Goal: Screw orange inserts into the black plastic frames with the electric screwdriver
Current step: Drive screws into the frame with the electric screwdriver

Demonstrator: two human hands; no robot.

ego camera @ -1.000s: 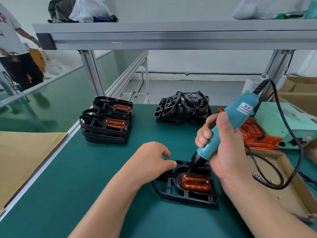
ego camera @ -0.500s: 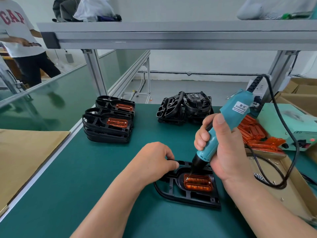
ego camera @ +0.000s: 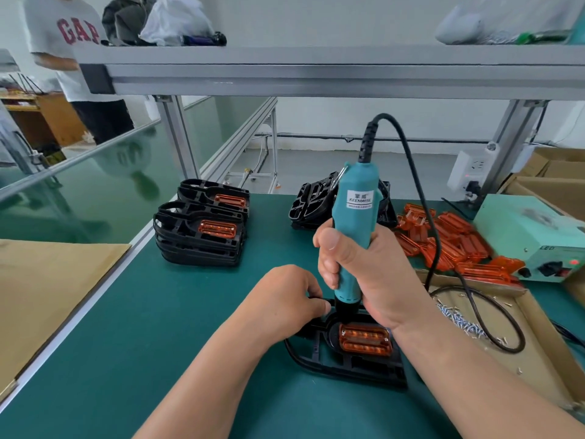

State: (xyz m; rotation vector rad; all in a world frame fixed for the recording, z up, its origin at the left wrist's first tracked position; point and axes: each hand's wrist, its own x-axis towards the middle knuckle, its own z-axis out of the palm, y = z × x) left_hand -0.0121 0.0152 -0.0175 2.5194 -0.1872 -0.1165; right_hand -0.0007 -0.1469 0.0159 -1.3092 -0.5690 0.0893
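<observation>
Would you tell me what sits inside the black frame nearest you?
An orange insert sits in its recess; the screwdriver and right hand hide the far edge.

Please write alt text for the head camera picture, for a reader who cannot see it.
A right hand holds a teal electric screwdriver upright, tip down at an orange insert in a black plastic frame, which the left hand steadies on a green table. Behind stand stacked frames with inserts.

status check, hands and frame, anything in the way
Right hand grips screwdriver, upright, tip down at insert's far edge. Left hand holds frame. Cord loops right, off the frame.
</observation>
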